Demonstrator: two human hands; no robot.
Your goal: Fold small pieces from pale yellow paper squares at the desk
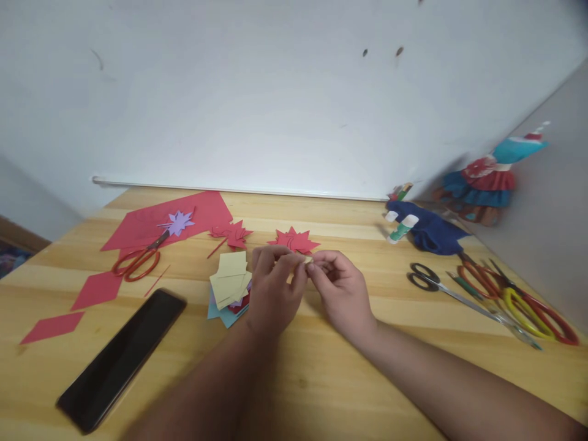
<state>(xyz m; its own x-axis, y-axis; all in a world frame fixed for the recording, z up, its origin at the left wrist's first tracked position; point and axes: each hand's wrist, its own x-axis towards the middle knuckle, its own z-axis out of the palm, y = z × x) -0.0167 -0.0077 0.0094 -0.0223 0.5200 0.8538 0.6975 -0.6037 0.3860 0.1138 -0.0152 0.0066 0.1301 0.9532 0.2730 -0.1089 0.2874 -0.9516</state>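
Note:
Between the fingertips of my left hand (278,291) and my right hand (342,291) is a small piece of yellow paper (307,260), mostly hidden by the fingers. Both hands are closed in a pinch on it, above the middle of the table. Just behind them lies a red paper leaf cutout (294,239), and a second red leaf cutout (234,234) sits further left. Beside my left hand is a pile of yellow paper squares (231,272), with blue, purple and red paper (227,315) showing underneath.
At left, red-handled scissors (136,260) and a purple leaf cutout (179,223) lie by a red sheet (211,208). A black phone (122,361) is nearer me. At right are black-handled scissors (425,278), more scissors (528,312), glue stick (403,228), blue cloth (434,229) and a dress-shaped craft (491,177).

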